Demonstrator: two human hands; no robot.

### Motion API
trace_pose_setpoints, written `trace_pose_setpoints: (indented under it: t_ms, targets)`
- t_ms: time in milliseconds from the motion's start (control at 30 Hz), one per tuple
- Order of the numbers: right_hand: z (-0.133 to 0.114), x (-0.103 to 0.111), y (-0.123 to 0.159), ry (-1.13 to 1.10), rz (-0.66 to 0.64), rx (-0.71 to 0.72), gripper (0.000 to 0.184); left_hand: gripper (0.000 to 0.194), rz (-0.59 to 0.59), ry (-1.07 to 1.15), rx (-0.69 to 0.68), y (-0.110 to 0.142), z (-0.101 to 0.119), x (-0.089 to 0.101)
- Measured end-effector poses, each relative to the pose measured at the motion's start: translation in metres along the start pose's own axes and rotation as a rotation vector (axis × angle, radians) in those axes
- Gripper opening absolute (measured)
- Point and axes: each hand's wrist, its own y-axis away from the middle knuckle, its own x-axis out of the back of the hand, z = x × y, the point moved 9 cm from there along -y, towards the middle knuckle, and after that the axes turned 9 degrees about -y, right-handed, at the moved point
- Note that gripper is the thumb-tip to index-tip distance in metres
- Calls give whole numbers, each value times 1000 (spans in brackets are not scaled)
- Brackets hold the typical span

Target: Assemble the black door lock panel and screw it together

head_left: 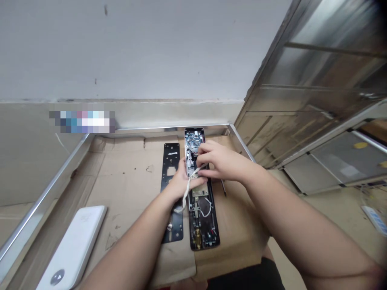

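Note:
An opened electronic door lock (204, 225) lies lengthwise on cardboard, with a circuit board at its far end and a brass-coloured part near its close end. My left hand (180, 183) grips its left side, the thumb reaching across the middle. A white wrapped cable (186, 193) runs over that hand and up to the fingers of my right hand (213, 161). Those fingers are curled and pinched on the cable above the lock's middle, hiding part of the inside. Left of the lock is a flat black mounting plate (171, 159) with holes, partly covered by my left hand.
Cardboard (127, 161) lines the metal-edged table (242, 141). A white power-bank-like box (75, 245) lies at the near left. A thin screwdriver-like rod (223, 188) rests right of the lock. A wall stands behind, and a metal door panel (302, 96) leans at the right.

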Motion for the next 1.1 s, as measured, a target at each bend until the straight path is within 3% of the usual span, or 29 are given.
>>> trace_pose_setpoints:
  t_ms: [200,300,400,467,567,633,733,900,1000,1100]
  targets:
    - [-5,0,-3,-18,0,-27,13,93,-127,43,56,6,11,7]
    - [4,5,-2,-18,32,-95,12,80,-126,44,78,6,15,35]
    - [13,15,2,-56,107,-162,11,61,85,110,111,2,16,85]
    - [19,22,4,-123,173,-194,7,48,290,130,127,3,11,119]
    - [28,29,8,-234,261,-227,5,47,463,-175,211,9,0,146]
    - [32,29,9,-285,286,-232,8,53,416,-500,281,10,-8,143]
    - [33,28,9,-313,284,-216,10,66,275,-798,319,11,-16,120]
    - [31,27,7,-308,254,-204,8,79,287,-1126,318,11,-2,95]
    - [31,26,7,-324,239,-196,8,86,249,-1220,417,9,-5,96]
    - [32,24,7,-342,229,-190,7,81,228,-1108,424,4,-13,105]
